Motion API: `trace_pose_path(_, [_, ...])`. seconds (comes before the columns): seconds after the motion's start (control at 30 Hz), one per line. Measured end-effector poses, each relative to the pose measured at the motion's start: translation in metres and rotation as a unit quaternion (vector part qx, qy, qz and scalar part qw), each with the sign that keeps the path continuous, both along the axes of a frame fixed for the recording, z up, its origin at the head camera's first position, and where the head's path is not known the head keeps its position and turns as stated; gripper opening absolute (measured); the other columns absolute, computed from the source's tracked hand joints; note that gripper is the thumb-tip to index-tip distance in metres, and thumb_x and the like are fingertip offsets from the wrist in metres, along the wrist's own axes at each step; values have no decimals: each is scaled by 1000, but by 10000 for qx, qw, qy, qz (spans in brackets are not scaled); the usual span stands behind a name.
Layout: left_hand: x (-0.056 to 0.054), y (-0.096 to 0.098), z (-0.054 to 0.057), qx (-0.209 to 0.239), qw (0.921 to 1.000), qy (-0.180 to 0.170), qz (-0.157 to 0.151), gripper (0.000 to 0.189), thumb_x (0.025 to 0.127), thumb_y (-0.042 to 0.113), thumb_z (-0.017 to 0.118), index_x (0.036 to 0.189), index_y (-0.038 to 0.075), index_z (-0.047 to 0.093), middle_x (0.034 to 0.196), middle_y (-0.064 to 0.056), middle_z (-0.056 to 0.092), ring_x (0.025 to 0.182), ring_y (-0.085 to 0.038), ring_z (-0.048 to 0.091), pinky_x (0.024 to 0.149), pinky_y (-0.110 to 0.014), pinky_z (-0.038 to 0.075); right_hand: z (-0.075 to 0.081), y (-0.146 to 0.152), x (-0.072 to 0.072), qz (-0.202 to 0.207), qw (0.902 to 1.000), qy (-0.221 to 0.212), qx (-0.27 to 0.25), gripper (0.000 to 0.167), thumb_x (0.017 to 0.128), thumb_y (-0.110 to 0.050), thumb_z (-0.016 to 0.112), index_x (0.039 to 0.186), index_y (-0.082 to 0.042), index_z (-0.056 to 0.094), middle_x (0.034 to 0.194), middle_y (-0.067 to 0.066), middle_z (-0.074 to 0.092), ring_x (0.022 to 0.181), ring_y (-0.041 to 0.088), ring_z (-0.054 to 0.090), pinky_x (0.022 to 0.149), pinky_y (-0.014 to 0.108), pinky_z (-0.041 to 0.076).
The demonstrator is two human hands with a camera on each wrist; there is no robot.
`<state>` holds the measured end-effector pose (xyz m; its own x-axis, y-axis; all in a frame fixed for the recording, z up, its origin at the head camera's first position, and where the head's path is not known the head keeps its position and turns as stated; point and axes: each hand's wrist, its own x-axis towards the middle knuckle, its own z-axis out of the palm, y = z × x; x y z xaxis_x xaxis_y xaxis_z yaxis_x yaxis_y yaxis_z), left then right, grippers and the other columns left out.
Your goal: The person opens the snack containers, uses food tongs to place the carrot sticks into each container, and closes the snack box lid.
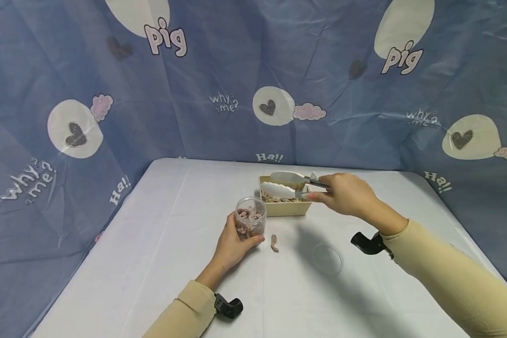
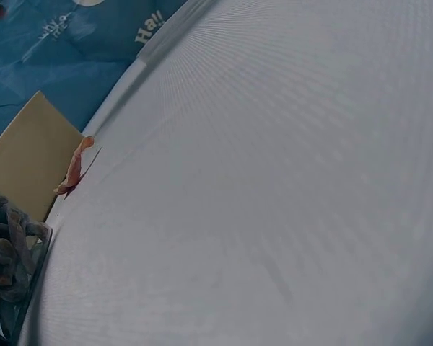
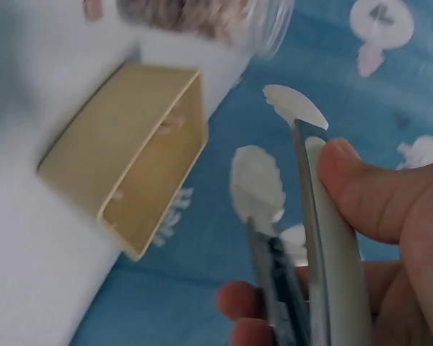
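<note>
My right hand (image 1: 345, 193) grips a pair of tongs (image 1: 285, 190) with white scalloped tips, spread apart over a cream box (image 1: 286, 210). In the right wrist view nothing sits between the tongs' tips (image 3: 257, 182). Brownish-pink strips (image 1: 274, 199) lie inside the box. With my left hand (image 1: 230, 246) I hold a clear plastic jar (image 1: 251, 217) by its side, close to the box's left corner. More of the strips fill the jar; in the left wrist view its contents (image 2: 11, 249) show at the lower left edge, while the hand is mostly hidden there.
A single strip (image 1: 274, 243) lies on the white table just right of the jar. Farther right rests a clear round lid (image 1: 327, 259). A blue printed cloth (image 1: 219, 131) hangs behind the table and along both sides.
</note>
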<state>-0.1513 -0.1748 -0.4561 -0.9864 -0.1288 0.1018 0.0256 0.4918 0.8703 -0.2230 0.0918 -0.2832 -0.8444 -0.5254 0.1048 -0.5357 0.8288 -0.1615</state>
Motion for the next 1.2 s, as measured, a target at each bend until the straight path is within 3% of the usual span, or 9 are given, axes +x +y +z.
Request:
trace_pose_path(0.13, [0, -1, 1, 14, 10000, 19, -8, 96, 78, 39, 83, 148, 4, 27, 142, -22, 50, 135, -39, 47, 113, -56, 36, -4, 0, -25, -324, 9974, -513, 391, 44, 91, -53, 63, 75, -13, 56, 67, 1, 52, 65, 19, 52, 53, 31, 37])
trace_pose_path(0.3, [1, 0, 1, 66, 10000, 32, -41, 96, 78, 38, 84, 148, 4, 28, 140, -21, 52, 134, -38, 48, 112, -56, 37, -8, -5, -50, -471, 9891, -1001, 968, 48, 89, -58, 62, 77, -11, 61, 74, 4, 60, 69, 22, 56, 56, 34, 42])
trace_pose_path(0.47, [1, 2, 0, 77, 10000, 4, -20, 96, 77, 40, 84, 148, 7, 29, 139, -19, 52, 133, -36, 49, 112, -55, 38, -11, -17, -71, -242, 9799, -1431, 1368, 49, 88, -58, 64, 77, -9, 62, 73, 2, 55, 69, 20, 51, 58, 31, 42])
trace_pose_path(0.67, [2, 3, 1, 91, 10000, -18, 23, 95, 77, 41, 83, 147, 7, 30, 138, -19, 52, 133, -36, 49, 111, -56, 38, -11, -39, -90, 158, 9696, -1639, 1811, 47, 87, -53, 67, 70, -13, 51, 69, -2, 44, 66, 15, 44, 58, 29, 37])
trace_pose_path(0.8, [2, 2, 1, 22, 10000, -42, 46, 95, 78, 42, 83, 148, 7, 29, 139, -18, 52, 133, -36, 49, 111, -56, 38, -10, -54, -90, 81, 9680, -1528, 1991, 41, 82, -49, 74, 78, -10, 60, 73, -1, 53, 70, 16, 49, 59, 31, 41])
trace_pose_path(0.93, [2, 4, 4, -52, 10000, -13, 53, 95, 78, 41, 83, 148, 7, 29, 139, -18, 52, 133, -36, 49, 111, -55, 39, -15, -64, -80, -116, 9773, -1049, 1839, 37, 81, -43, 76, 89, -8, 68, 85, 5, 66, 75, 21, 60, 59, 36, 51])
trace_pose_path(1.1, [1, 4, 6, -32, 10000, 3, 57, 95, 78, 40, 83, 148, 6, 29, 140, -18, 52, 134, -36, 49, 111, -55, 38, -29, -70, -70, -266, 9862, -424, 1575, 30, 83, -39, 76, 87, -10, 70, 98, 11, 73, 83, 29, 69, 61, 50, 57])
trace_pose_path(1.2, [3, 6, 4, 41, 10000, -18, 65, 95, 78, 38, 83, 148, 5, 29, 141, -19, 52, 135, -36, 48, 111, -56, 38, -37, -64, -66, -328, 9881, -463, 1428, 31, 84, -40, 76, 81, -10, 69, 90, 10, 72, 75, 25, 66, 59, 48, 56])
